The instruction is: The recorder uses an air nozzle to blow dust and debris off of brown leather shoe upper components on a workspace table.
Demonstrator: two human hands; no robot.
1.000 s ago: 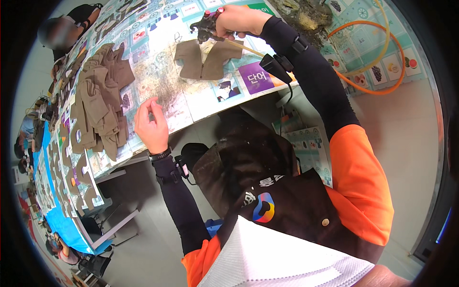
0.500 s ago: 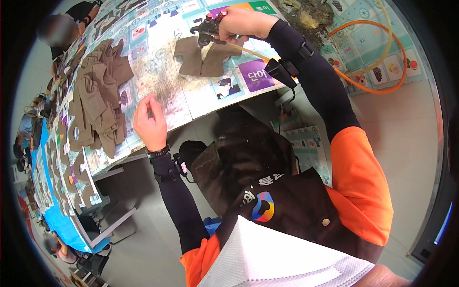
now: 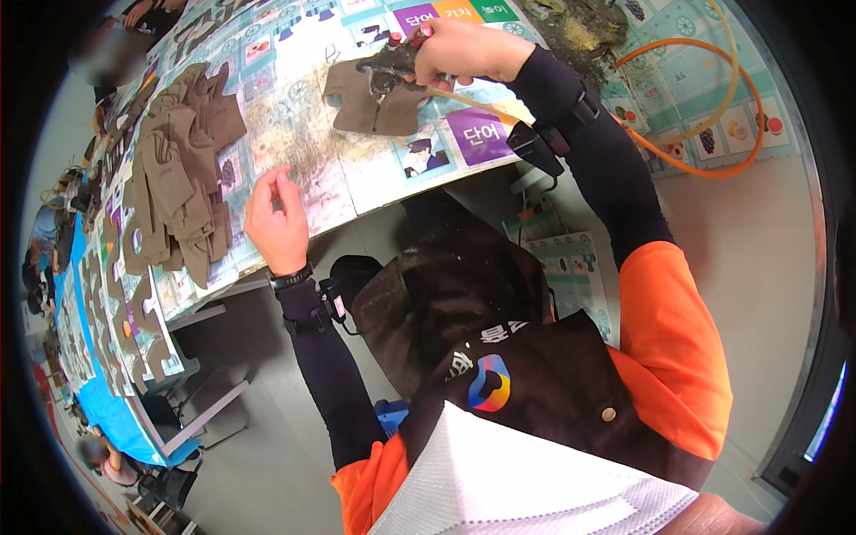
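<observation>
Gripped in my right hand point(image 3: 473, 52) is a dark, stained spray gun point(image 3: 390, 64) with red knobs. It hangs over the upper part of a brown cut piece of leather-like material point(image 3: 370, 105), covering some of that piece's edge. A pale yellowish hose point(image 3: 471, 100) runs back from the gun below my wrist. My left hand point(image 3: 276, 221) is at the front edge of the table, holding nothing, its fingers loosely bent and the thumb apart. Left of it lies a heap of similar brown pieces point(image 3: 183, 165).
The patterned table top point(image 3: 312, 192) carries dried brown residue. An orange hose point(image 3: 758, 107) loops at the right, near a crusted dark patch point(image 3: 575, 40). More cut pieces lie on the far-left table point(image 3: 111, 294). Another person point(image 3: 111, 53) is at the upper left.
My right hand and the spray gun have shifted slightly right and down, so the gun now covers more of the brown piece. My left hand stays nearly still.
</observation>
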